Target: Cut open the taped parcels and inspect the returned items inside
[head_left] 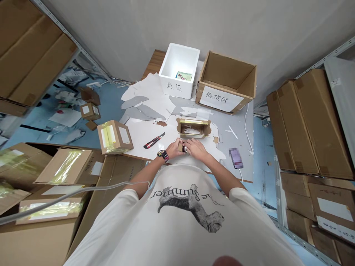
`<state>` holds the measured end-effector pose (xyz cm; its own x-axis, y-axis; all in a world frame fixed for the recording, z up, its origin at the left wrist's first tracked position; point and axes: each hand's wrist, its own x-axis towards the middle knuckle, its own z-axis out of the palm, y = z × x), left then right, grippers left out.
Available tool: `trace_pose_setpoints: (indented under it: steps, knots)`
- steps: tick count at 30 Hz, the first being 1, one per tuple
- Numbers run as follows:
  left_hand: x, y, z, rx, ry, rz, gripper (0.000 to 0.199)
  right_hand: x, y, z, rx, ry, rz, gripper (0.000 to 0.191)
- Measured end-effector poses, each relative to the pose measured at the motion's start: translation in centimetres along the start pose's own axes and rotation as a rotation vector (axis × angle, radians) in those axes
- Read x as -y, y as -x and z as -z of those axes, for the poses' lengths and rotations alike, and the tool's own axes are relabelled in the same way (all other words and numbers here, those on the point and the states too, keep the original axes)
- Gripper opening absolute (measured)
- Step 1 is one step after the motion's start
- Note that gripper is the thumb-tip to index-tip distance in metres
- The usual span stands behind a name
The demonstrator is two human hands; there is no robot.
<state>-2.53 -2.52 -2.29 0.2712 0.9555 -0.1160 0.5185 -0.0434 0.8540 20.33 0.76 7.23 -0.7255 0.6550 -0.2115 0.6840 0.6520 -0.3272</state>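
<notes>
Close to my body at the table's front edge, my left hand (pixel 174 148) and my right hand (pixel 195 148) are closed around a small brown and dark box-like item (pixel 184 147). Fingers cover most of it, so its exact kind does not show. Just beyond them stands an open cardboard box (pixel 208 130) with its flaps up and whitish packing inside. Left of my left hand, a red and black utility knife (pixel 154 140) lies on the table, touched by neither hand.
At the back are a white foam bin (pixel 177 90) holding a green packet (pixel 184 76) and a large open carton (pixel 226 83). A taped box (pixel 115 136) sits at left, a phone (pixel 236 158) with a cable at right. Stacked cartons and shelves flank the table (pixel 246 125).
</notes>
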Motion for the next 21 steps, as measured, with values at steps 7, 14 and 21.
trace_pose_setpoints:
  steps: [7, 14, 21]
  knots:
    - [0.0, -0.6, -0.1, -0.053, 0.050, -0.006, 0.072, 0.1, 0.0, -2.2, -0.131, -0.096, -0.090, 0.043]
    - [0.8, 1.1, -1.2, -0.123, 0.405, -0.020, 0.094, -1.2, 2.1, -7.4, -0.735, -1.078, -0.601, 0.036]
    - [1.4, 1.5, -2.7, -0.198, 0.590, 0.227, 0.054, -1.5, 0.9, -9.3, -0.620, -1.528, -0.690, 0.046]
